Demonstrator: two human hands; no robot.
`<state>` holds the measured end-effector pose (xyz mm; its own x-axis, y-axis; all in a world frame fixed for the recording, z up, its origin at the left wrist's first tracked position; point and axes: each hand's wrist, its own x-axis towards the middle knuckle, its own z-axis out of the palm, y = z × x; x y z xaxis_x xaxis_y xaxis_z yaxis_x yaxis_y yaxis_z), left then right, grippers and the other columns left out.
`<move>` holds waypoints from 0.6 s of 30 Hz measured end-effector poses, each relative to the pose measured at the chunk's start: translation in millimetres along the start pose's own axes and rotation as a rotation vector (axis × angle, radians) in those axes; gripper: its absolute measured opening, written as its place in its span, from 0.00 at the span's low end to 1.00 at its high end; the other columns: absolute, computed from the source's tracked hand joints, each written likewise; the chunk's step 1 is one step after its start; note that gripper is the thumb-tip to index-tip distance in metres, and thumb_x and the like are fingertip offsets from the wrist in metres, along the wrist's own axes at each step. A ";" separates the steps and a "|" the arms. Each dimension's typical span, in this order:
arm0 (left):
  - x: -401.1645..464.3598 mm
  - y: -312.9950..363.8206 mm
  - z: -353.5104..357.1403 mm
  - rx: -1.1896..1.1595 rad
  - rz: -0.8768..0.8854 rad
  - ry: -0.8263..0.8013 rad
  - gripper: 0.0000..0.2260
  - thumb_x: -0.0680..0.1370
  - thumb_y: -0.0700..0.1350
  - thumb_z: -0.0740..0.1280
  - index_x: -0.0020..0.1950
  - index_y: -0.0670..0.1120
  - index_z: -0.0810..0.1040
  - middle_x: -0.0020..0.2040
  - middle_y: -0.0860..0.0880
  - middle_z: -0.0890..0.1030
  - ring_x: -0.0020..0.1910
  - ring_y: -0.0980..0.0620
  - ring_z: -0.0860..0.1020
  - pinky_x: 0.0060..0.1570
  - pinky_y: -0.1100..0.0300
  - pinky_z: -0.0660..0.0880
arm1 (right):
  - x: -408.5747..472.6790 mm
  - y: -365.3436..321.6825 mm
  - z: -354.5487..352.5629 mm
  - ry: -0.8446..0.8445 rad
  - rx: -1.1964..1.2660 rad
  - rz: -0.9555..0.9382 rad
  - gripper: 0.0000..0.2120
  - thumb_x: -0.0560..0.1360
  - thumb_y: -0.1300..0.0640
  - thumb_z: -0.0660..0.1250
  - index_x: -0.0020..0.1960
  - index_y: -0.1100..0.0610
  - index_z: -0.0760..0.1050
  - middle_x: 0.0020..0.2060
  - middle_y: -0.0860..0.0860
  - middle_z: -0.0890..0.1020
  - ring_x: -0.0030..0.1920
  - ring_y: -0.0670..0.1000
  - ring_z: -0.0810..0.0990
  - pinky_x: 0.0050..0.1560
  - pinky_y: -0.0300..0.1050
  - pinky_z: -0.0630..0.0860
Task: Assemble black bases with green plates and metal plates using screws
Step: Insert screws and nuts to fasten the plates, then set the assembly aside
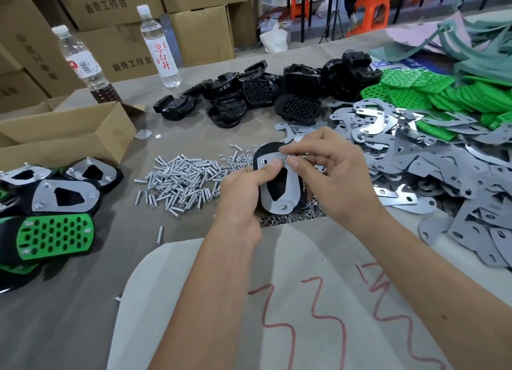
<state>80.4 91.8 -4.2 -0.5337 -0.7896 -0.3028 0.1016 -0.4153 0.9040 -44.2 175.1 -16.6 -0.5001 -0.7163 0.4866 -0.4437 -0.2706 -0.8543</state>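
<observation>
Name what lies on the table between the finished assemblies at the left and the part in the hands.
Head view: the loose screw pile lies between the finished assemblies and the held part.

- Left of the screw pile (182, 180), bare tabletop (130, 203) runs to the finished assemblies (55, 203).
- Behind it, black bases (249, 95) and a cardboard box (69, 134) block.
- Right of it, metal plates (429, 159) crowd.

Glossy black plastic is seen in the black bases (266, 92) heaped at the far edge of the desk (83, 300), whose top is covered with a matt grey sheet, while the green plates (410, 92) at the far right corner are of bright, perforated plastic with a smooth, slightly shiny face. The metal plates (443, 181) along the right edge are partly mirror-bright steel, partly dull grey. The screws (182, 181) are of shiny silver metal, and matt brown cardboard forms the open box (69, 137) at the left edge.
</observation>
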 end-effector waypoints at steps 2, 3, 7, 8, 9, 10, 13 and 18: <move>-0.4 0.4 -1.1 0.036 0.050 0.020 0.21 0.74 0.40 0.76 0.62 0.30 0.78 0.48 0.40 0.86 0.43 0.43 0.83 0.50 0.48 0.78 | 0.2 0.9 0.1 0.000 0.014 0.018 0.07 0.78 0.64 0.73 0.50 0.53 0.87 0.44 0.47 0.77 0.38 0.52 0.80 0.26 0.44 0.78; -1.2 1.0 -1.0 0.038 0.066 0.026 0.23 0.73 0.41 0.77 0.62 0.30 0.77 0.48 0.40 0.85 0.44 0.43 0.83 0.51 0.47 0.77 | 0.4 1.4 0.2 0.010 0.011 0.026 0.07 0.77 0.64 0.74 0.49 0.53 0.87 0.44 0.46 0.78 0.38 0.51 0.80 0.26 0.44 0.78; -1.2 2.1 -0.6 0.061 0.047 0.003 0.12 0.73 0.40 0.74 0.53 0.35 0.81 0.48 0.39 0.84 0.46 0.42 0.80 0.51 0.47 0.74 | 1.8 4.2 -0.2 0.115 -0.072 0.011 0.04 0.75 0.64 0.77 0.45 0.56 0.86 0.42 0.48 0.78 0.40 0.55 0.81 0.37 0.48 0.80; -0.9 1.4 -0.4 0.070 0.046 0.004 0.06 0.74 0.39 0.74 0.48 0.39 0.82 0.45 0.40 0.84 0.45 0.43 0.80 0.50 0.47 0.73 | 2.0 4.1 -0.5 0.139 -0.120 -0.027 0.03 0.74 0.63 0.77 0.44 0.57 0.85 0.41 0.50 0.78 0.40 0.54 0.80 0.39 0.48 0.79; -1.0 0.5 0.1 0.079 0.049 0.008 0.03 0.75 0.38 0.74 0.46 0.41 0.82 0.43 0.42 0.84 0.43 0.43 0.80 0.50 0.48 0.72 | 2.0 3.2 -0.4 0.152 -0.195 -0.088 0.04 0.74 0.63 0.77 0.43 0.59 0.82 0.40 0.51 0.77 0.39 0.52 0.78 0.39 0.46 0.77; -1.5 0.0 0.5 0.087 0.056 0.010 0.03 0.75 0.38 0.74 0.46 0.40 0.82 0.42 0.42 0.85 0.42 0.43 0.80 0.49 0.49 0.72 | 1.8 2.6 -0.2 0.146 -0.288 -0.160 0.06 0.75 0.63 0.76 0.42 0.60 0.80 0.39 0.51 0.76 0.39 0.50 0.76 0.39 0.42 0.73; -3.4 1.2 0.9 0.101 0.092 0.033 0.11 0.74 0.38 0.75 0.54 0.34 0.82 0.43 0.41 0.85 0.40 0.44 0.81 0.45 0.51 0.76 | 2.9 2.3 2.1 0.042 -0.485 -0.245 0.08 0.79 0.62 0.70 0.44 0.60 0.73 0.41 0.49 0.72 0.38 0.50 0.70 0.39 0.44 0.68; -5.0 5.6 -0.6 0.162 0.155 0.027 0.10 0.71 0.43 0.78 0.43 0.44 0.78 0.40 0.43 0.81 0.39 0.44 0.79 0.45 0.48 0.75 | 4.3 0.3 5.5 -0.041 -0.648 -0.221 0.11 0.85 0.50 0.57 0.48 0.55 0.68 0.41 0.51 0.72 0.37 0.56 0.70 0.35 0.57 0.72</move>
<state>84.2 93.2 2.2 -0.4990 -0.8512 -0.1624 0.0436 -0.2118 0.9763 -42.4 168.4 -15.8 -0.3235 -0.7156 0.6191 -0.8940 0.0166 -0.4478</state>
